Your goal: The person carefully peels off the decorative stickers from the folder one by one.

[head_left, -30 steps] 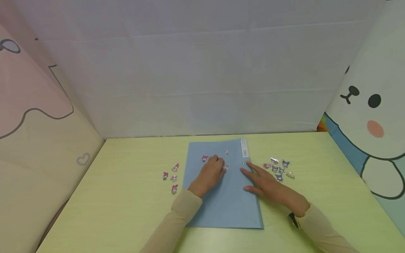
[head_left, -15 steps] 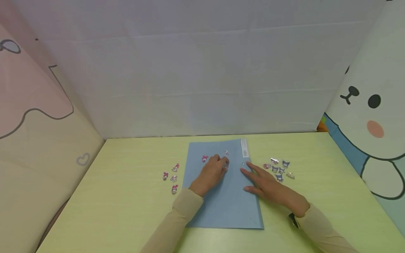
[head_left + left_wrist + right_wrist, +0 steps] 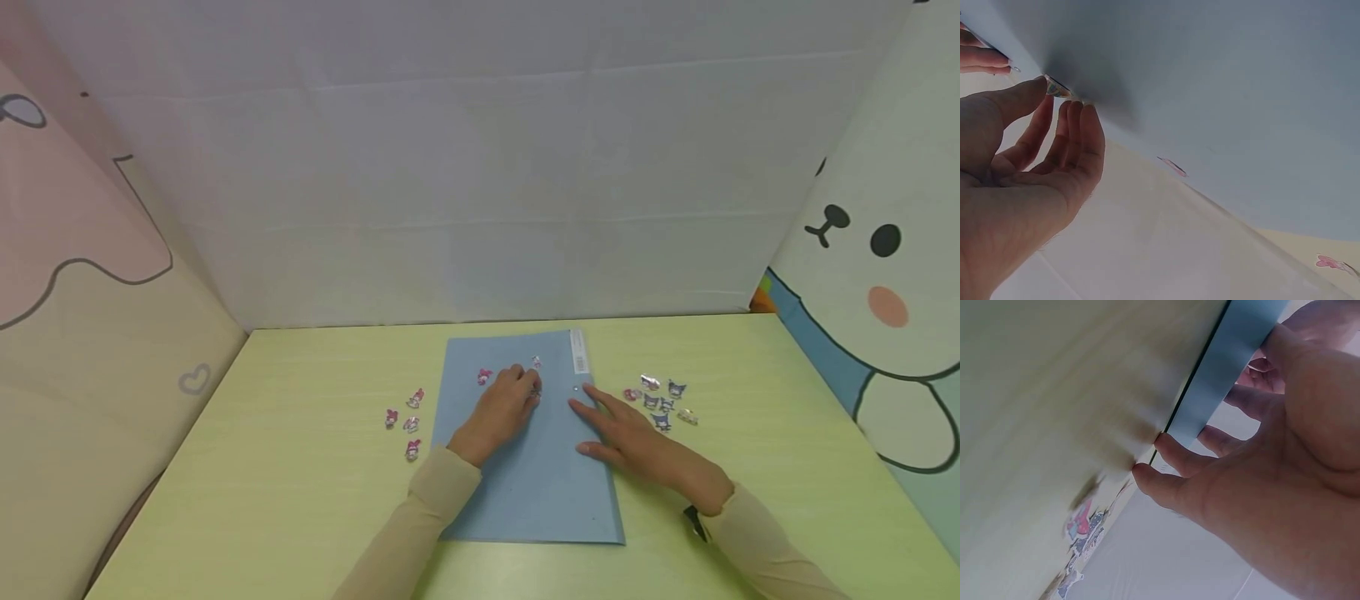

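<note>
A blue folder (image 3: 532,492) lies on the table, with a white barcode label at its upper right. My left hand (image 3: 498,412) is over its upper middle, pinching a small shiny character sticker (image 3: 1058,89) between thumb and index finger against the folder. In the head view, fingers cover most of this sticker. Two more stickers are on the folder: a pink one (image 3: 484,377) to the left and a small pale one (image 3: 536,362) above the hand. My right hand (image 3: 630,442) rests with spread fingers across the folder's right edge, some fingertips touching the table in the right wrist view.
Several pink character stickers (image 3: 412,423) lie on the yellow-green table (image 3: 300,492) left of the folder. Several purple and pink stickers (image 3: 660,404) are grouped to its right, near my right hand. A white cloth wall (image 3: 480,192) stands behind the table.
My left hand's fingers have shifted slightly right, over the sticker, which shows less than it did a second ago. My right hand has stayed in place.
</note>
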Motion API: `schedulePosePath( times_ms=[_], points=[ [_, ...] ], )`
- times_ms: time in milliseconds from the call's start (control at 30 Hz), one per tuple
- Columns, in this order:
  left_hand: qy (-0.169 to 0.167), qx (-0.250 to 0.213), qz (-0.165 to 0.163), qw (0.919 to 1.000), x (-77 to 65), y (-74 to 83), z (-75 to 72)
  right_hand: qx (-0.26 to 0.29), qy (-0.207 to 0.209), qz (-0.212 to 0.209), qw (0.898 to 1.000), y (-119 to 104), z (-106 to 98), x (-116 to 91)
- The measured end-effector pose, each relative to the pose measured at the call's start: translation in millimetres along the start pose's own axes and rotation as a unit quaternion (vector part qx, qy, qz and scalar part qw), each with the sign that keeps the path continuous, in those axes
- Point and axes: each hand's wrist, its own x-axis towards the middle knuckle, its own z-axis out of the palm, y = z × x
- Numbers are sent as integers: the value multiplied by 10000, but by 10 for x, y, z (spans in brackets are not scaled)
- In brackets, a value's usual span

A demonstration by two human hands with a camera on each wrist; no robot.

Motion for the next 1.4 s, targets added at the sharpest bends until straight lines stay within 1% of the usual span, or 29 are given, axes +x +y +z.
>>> schedulePosePath(
  times_ms=[100, 233, 433, 533, 767, 967, 1167, 1400],
  points=[
    [45, -69, 100, 9999, 8, -8, 3, 3, -1, -18, 10000, -3, -8, 3],
    [-11, -123, 136, 9998, 16, -11, 2, 1, -32, 10, 10000, -5, -12, 7],
    [-85, -149, -1, 9999, 13, 4, -11, -71, 2, -37, 10000, -1, -10, 13],
    [-61, -94, -59, 9999, 10, 6, -12, -81, 16, -50, 10000, -3, -11, 14],
    [133, 26, 121, 9998, 10, -17, -11, -71, 3, -35, 10000, -12, -17, 12],
    [108, -91, 147, 9998, 21, -40, -10, -100, 21, -71, 9999, -7, -14, 14],
    [228, -173, 242, 9993, 33, -57, 6, -109, 39, -101, 9999, 12, -1, 11],
    [225, -295, 264, 9990, 34, -41, -28, -114, 53, -104, 9999, 15, 7, 9]
  ],
)
